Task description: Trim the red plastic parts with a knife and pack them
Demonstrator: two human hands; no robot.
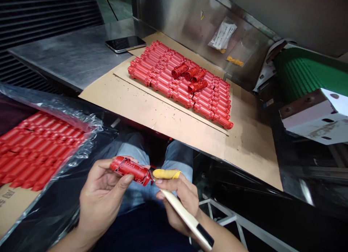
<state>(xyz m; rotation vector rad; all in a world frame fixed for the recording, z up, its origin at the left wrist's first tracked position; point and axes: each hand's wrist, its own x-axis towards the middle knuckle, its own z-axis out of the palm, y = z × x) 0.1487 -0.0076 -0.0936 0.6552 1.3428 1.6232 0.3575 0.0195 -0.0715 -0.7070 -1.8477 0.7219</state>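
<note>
We record the left hand (102, 197) closed narrowly around a red moulded plastic part (129, 170), held above our lap with the thumb on its near side. The right hand (179, 197) grips a craft knife (185, 215) with a cream handle and a black end. Its small blade tip touches the end of the red moulded plastic part. A yellow finger cot (165, 174) covers one finger of the right hand, and that finger lies just beside the part. Our denim-clad knees (130, 154) show below both hands.

Ahead, a cardboard sheet (152, 114) lies on the steel counter (67, 60). Rows of red tubular parts (179, 83) sit on the sheet, with four shorter red pieces (189, 76) resting on top of them. A smartphone (125, 44) lies on the steel counter beyond the sheet. To our left, a clear plastic bag (65, 112) lies over more red parts (35, 150). A small bag of paper slips (222, 34) and a bag of yellow pieces (235, 61) rest against the steel wall (174, 12). A green conveyor belt (304, 72) runs along the right.
</note>
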